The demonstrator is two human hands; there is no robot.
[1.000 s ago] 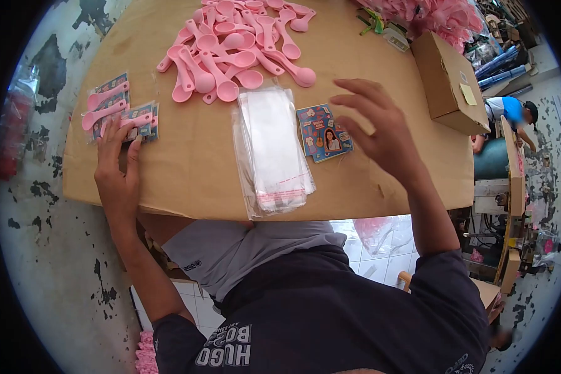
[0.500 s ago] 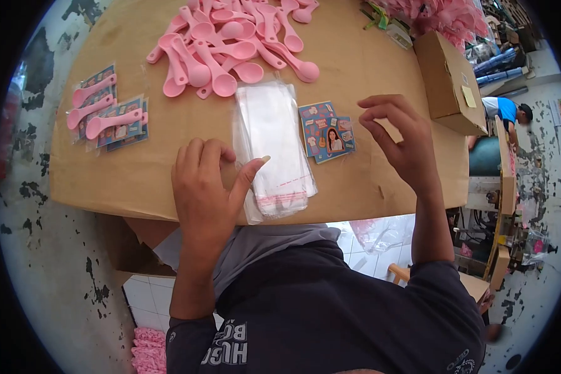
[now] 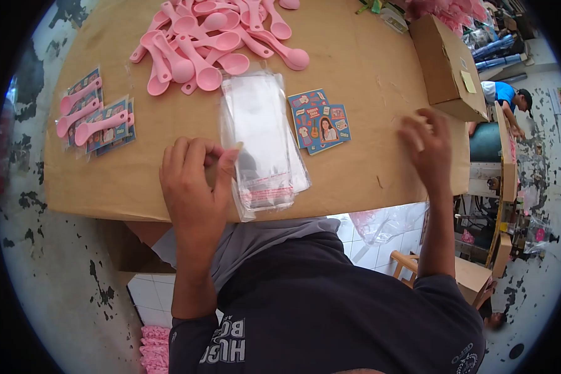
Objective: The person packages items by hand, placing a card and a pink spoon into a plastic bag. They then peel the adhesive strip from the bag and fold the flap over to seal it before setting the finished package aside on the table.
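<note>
My left hand (image 3: 196,177) is at the left edge of a stack of clear plastic bags (image 3: 262,137), fingers loosely bent and thumb tip over the bags' edge, with a small gap to the index finger. To the right of the bags lie blue printed cards (image 3: 328,129), overlapping one another. My right hand (image 3: 427,142) is over the table to the right of these cards, its fingers smeared by motion. At the left are packed sets, where pink measuring spoons (image 3: 103,128) lie with blue cards in clear bags.
A heap of loose pink spoons (image 3: 209,43) covers the back of the brown table (image 3: 355,187). At the back right stands a cardboard box (image 3: 445,71). Further right, a person in a blue top (image 3: 507,93) bends beside a green cylinder (image 3: 485,142).
My right hand has moved right, away from the cards. My left thumb has drawn in closer to the index finger. The view has shifted slightly.
</note>
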